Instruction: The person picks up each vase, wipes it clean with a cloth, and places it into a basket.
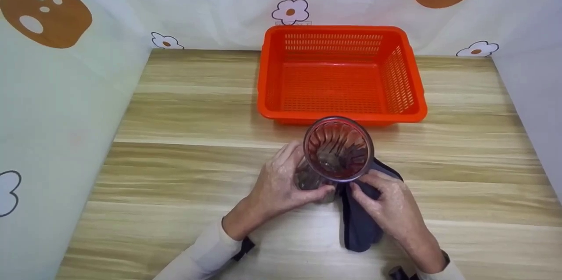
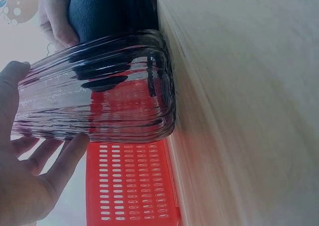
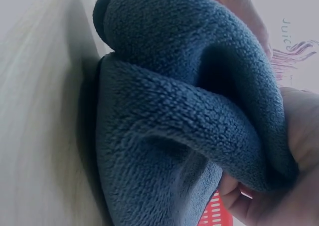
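A ribbed clear glass (image 1: pixel 337 150) with a wide round mouth tilts slightly toward the head camera. My left hand (image 1: pixel 277 183) grips its side, thumb toward me and fingers around the far side. In the left wrist view the base of the glass (image 2: pixel 149 86) is close to the tabletop; whether it touches cannot be told. At the right of the rim, my right hand (image 1: pixel 393 201) pinches a dark grey-blue cloth (image 1: pixel 362 225), which hangs down toward the table. The right wrist view shows the fluffy cloth (image 3: pixel 164 111) folded in loops, hiding some of the fingers.
Behind the glass stands an orange-red plastic basket (image 1: pixel 342 116) with slotted walls and nothing visible inside. The wood-grain table (image 1: pixel 184 170) is bounded by pale printed sheets (image 1: pixel 210 12) at the back and both sides.
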Demonstrator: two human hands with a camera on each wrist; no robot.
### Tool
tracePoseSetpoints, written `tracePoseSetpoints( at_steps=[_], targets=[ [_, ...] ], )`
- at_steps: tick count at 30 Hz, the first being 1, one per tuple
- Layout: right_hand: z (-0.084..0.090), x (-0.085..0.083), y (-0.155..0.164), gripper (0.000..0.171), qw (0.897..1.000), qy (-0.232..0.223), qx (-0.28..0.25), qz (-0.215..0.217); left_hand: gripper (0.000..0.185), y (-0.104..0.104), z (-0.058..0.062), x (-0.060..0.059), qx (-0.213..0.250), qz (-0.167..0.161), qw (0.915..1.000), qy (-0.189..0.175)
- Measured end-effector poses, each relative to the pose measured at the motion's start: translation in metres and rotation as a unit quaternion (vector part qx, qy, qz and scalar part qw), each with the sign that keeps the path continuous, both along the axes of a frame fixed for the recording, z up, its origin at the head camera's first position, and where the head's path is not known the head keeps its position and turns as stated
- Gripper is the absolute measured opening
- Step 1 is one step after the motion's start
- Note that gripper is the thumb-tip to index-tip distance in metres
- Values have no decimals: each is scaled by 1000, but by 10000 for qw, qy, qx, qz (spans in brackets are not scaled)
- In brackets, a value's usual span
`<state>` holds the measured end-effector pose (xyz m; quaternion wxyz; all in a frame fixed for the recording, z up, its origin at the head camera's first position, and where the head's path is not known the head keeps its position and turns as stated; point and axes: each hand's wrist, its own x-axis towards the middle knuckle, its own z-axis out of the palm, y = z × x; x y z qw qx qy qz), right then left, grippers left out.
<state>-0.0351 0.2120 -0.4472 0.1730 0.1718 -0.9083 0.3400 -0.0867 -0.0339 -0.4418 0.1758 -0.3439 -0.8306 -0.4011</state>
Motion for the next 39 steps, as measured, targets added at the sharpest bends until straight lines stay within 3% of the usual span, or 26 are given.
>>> tracePoseSetpoints(
  at_steps=[8,18,39],
  targets=[
    [-2,1,0,16,9994,-337,30,-57,76,0,-1,0,30,-20,10000,-13],
    [-3,0,3,13,9950,-907,425,8,76,0,-2,-1,10,-44,10000,10],
    [-7,0,3,11,9909,-1212,585,-80,76,-1,-1,3,-84,100,9999,85]
  ],
)
